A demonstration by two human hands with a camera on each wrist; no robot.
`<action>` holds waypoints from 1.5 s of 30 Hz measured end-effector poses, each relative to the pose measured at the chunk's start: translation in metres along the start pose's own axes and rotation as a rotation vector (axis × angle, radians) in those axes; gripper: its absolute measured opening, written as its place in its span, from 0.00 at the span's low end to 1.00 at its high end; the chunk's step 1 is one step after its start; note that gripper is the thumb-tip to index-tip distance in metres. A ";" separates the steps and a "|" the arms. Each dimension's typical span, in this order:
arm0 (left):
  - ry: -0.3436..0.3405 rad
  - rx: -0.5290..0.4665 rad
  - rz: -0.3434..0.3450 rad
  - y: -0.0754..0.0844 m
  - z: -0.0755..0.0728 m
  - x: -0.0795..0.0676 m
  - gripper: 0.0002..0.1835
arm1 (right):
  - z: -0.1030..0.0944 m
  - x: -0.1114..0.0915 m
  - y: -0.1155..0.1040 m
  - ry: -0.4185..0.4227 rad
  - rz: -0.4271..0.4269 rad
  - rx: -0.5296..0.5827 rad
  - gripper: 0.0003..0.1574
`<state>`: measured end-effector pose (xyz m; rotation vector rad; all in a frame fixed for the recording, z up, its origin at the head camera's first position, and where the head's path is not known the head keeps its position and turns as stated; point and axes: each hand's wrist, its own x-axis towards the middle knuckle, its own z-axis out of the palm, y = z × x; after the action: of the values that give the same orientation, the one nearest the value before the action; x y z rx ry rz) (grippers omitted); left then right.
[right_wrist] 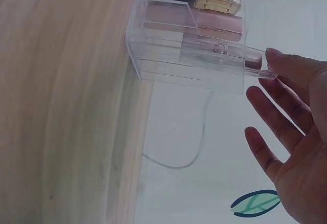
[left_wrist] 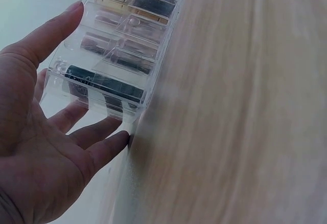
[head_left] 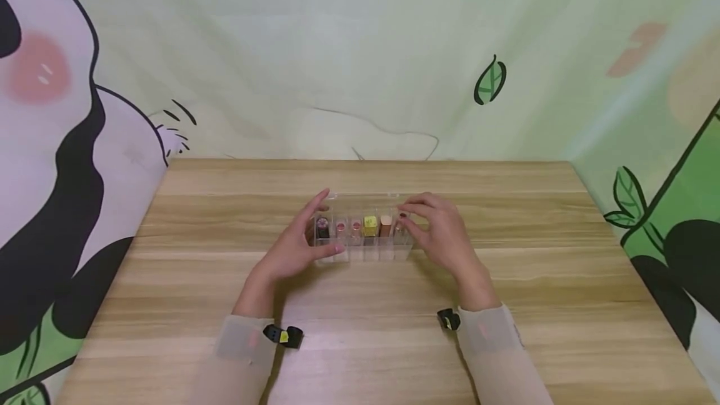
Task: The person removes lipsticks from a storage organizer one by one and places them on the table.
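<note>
"What's on the wooden table (head_left: 371,324)?"

"A clear organizer (head_left: 371,254), upright, with narrow compartments side by side. The left hand (head_left: 292,244) holds its left end, thumb in front."

"And inside?"

"From the left: a dark tube (head_left: 322,229), two clear-topped pinkish tubes (head_left: 340,229) (head_left: 356,229), a tube with a yellow top (head_left: 370,225), then an orange-brown tube (head_left: 385,225)."

"The right end?"

"A clear-topped tube with a dark band (right_wrist: 253,61), partly in its compartment, its top above the rim. The right hand (head_left: 444,236) pinches that top between thumb and finger."
</note>
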<state>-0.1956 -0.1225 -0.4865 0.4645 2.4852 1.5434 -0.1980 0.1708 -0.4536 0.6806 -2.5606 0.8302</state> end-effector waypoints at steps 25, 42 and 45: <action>-0.018 -0.040 -0.009 0.021 -0.009 -0.007 0.56 | -0.027 0.007 -0.011 0.289 -0.025 0.150 0.15; -0.025 -0.039 -0.011 0.015 -0.004 -0.004 0.56 | -0.031 0.001 0.014 0.366 0.120 0.147 0.15; -0.026 -0.040 -0.012 0.014 -0.003 -0.003 0.56 | -0.028 -0.001 0.018 0.320 0.170 0.145 0.14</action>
<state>-0.1911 -0.1205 -0.4721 0.4602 2.4284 1.5692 -0.2014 0.2012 -0.4406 0.3378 -2.3057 1.0927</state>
